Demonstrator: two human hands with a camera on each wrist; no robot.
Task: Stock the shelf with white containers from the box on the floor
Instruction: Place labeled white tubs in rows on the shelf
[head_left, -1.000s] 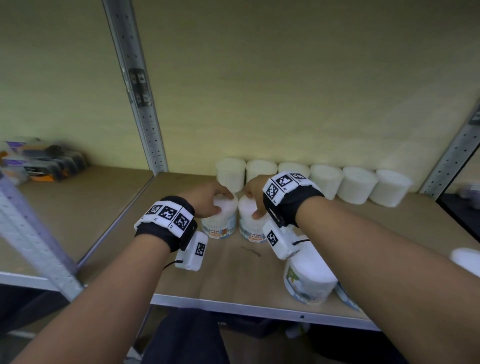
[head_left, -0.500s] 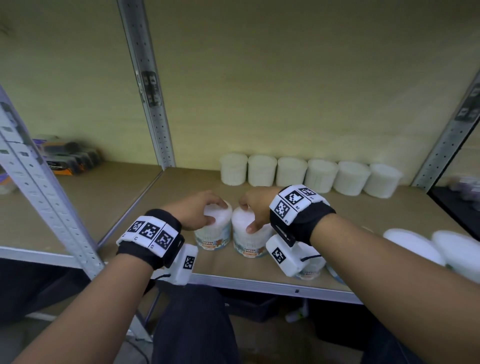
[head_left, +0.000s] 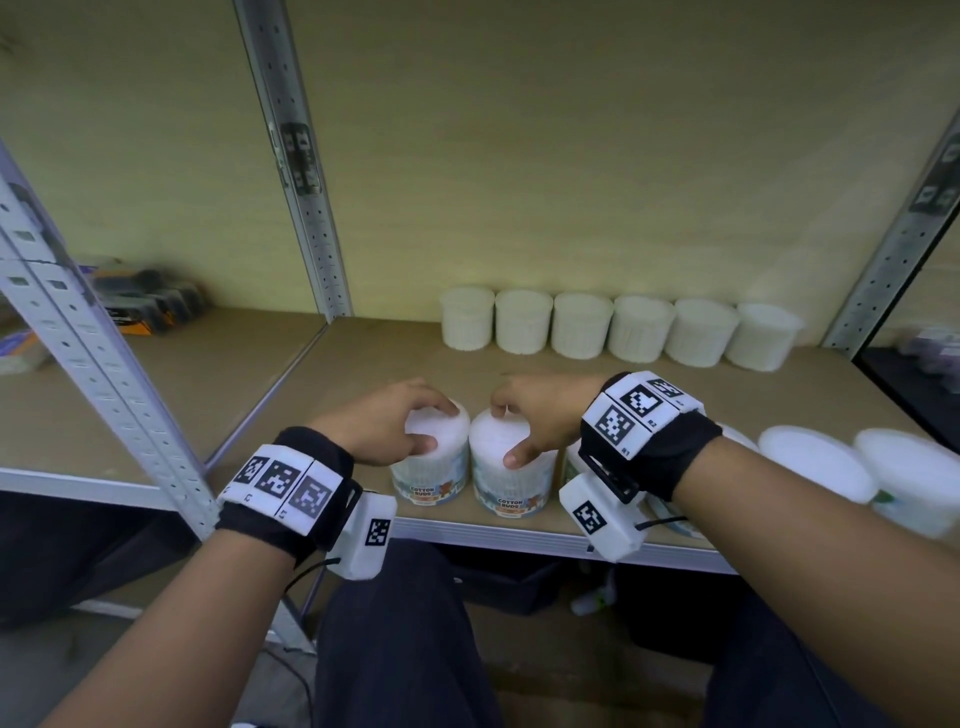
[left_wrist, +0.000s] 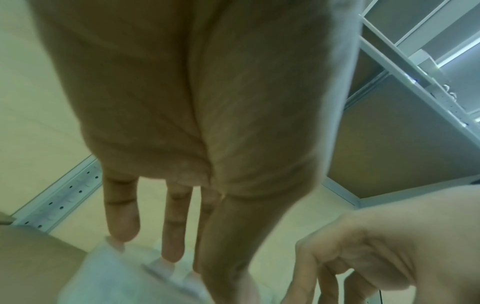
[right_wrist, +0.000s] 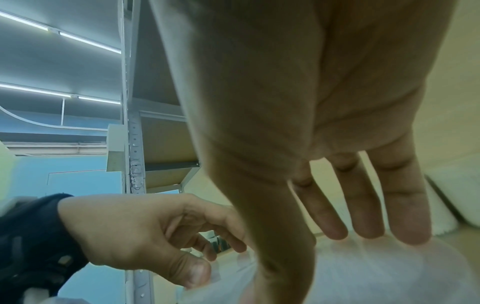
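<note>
Behind the metal shelf (head_left: 519, 535) ran a pale wall with a back row of white containers (head_left: 582, 325). At the front edge stood two cotton-bud tubs, touching. The left hand (head_left: 382, 421) gripped the left tub (head_left: 428, 457) from above, fingers and thumb curled round its lid; the right hand (head_left: 540, 415) likewise clasped the right tub (head_left: 511, 475). Both wrists arched down over the lids. Placement seemed in hand; next, each tub probably needed sliding back toward the row before release. More white lids (head_left: 815, 467) waited to the right.
</note>
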